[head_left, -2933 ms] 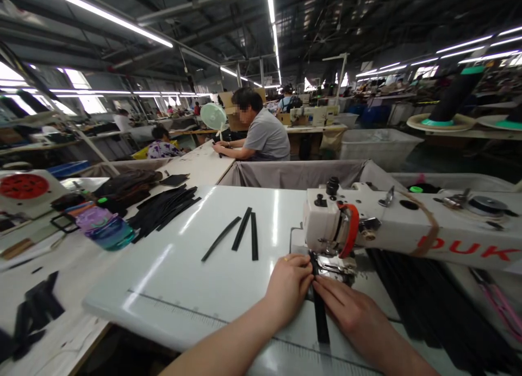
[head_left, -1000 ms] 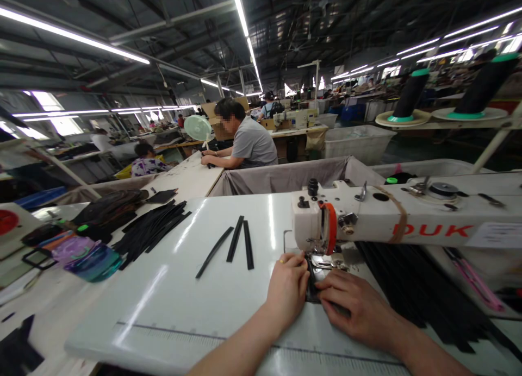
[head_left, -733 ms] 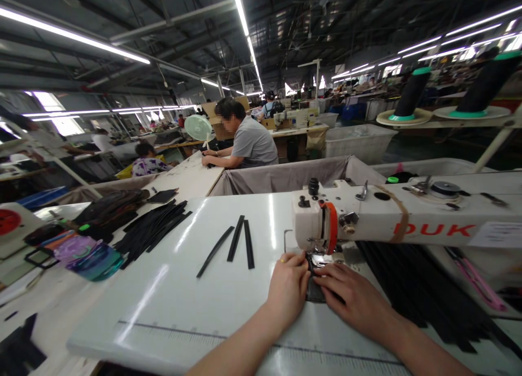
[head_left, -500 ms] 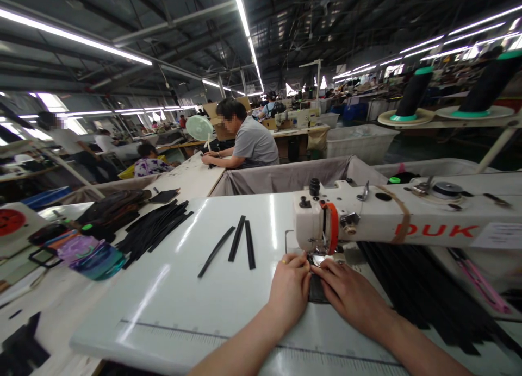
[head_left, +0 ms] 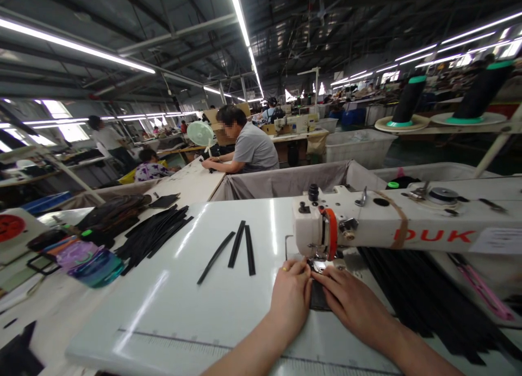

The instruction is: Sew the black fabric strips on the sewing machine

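Note:
A small dark piece of material (head_left: 320,298) lies flat under the needle area of a white sewing machine (head_left: 367,218). My left hand (head_left: 291,292) is closed on the piece's left edge, fingertips bunched close to the presser foot (head_left: 320,265). From the right, my right hand (head_left: 351,295) rests its fingers on the same piece, thumb and fingers close together beside the foot. The fingertips of both hands nearly meet there. The piece's far end is hidden by the fingers and the foot.
Three black strips (head_left: 236,244) lie on the pale table (head_left: 171,305), left of my hands. A pile of black strips (head_left: 157,235) and a purple-blue bottle (head_left: 92,262) are further left. Long black strips (head_left: 402,289) and pink-handled snips (head_left: 485,294) lie right. Ahead, a person (head_left: 255,142) sits working.
The camera view has shifted slightly. Both hands stay at the presser foot on the dark piece. A standing person in the left background appears further right.

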`<action>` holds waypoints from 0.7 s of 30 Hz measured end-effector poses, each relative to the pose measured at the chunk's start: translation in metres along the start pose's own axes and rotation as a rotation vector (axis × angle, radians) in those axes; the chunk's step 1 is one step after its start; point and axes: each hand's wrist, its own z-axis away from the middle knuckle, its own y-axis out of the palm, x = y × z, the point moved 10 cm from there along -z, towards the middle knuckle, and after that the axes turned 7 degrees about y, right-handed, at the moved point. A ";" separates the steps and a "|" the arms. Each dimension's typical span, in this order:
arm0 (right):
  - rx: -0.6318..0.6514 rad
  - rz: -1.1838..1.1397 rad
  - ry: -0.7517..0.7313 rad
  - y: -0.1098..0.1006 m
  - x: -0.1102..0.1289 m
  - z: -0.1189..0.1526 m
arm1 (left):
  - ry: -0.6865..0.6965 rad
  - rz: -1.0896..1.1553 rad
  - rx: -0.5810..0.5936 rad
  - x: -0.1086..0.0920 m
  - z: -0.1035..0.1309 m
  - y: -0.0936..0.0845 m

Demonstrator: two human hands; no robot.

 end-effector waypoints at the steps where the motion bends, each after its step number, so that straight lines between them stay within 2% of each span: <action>1: -0.005 0.002 0.000 0.000 0.000 0.000 | 0.001 -0.016 0.007 0.000 0.000 0.001; 9: 0.023 -0.017 0.004 0.002 0.001 0.001 | 0.009 -0.149 0.088 -0.002 0.002 0.014; 13: 0.019 -0.013 0.000 0.003 0.000 0.001 | -0.006 -0.167 0.105 -0.003 -0.001 0.011; 21: 0.017 -0.014 0.000 0.003 0.001 0.000 | 0.056 -0.179 0.124 -0.007 -0.001 0.012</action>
